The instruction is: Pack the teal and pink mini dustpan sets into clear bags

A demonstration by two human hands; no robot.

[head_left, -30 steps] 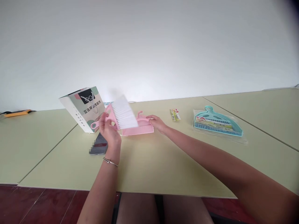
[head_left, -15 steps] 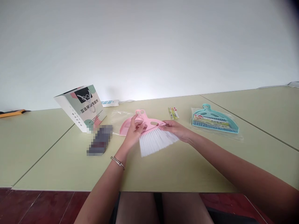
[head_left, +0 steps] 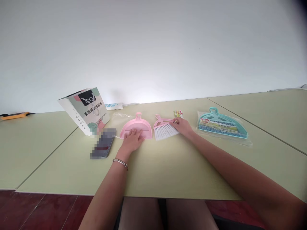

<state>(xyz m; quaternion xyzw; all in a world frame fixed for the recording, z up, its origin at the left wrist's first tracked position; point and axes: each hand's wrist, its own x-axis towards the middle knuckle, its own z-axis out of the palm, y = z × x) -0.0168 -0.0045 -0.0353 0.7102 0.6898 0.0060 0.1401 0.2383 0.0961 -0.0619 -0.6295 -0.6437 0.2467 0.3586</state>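
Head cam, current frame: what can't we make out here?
Head view only:
Phone: pixelated, screen unreadable.
Pink dustpan: near edge under the left hand.
Pink brush: right hand covers one end; grip unclear.
Printed label: too small to read, partly behind that hand.
Power strip: one end behind the paper bag.
Orange object: too small to identify.

Left of our left hand (head_left: pixel 131 142) we see a dark phone (head_left: pixel 103 147) and a printed paper bag (head_left: pixel 83 110); right of our right hand (head_left: pixel 183 125), a film-wrapped teal dustpan set (head_left: pixel 222 126).
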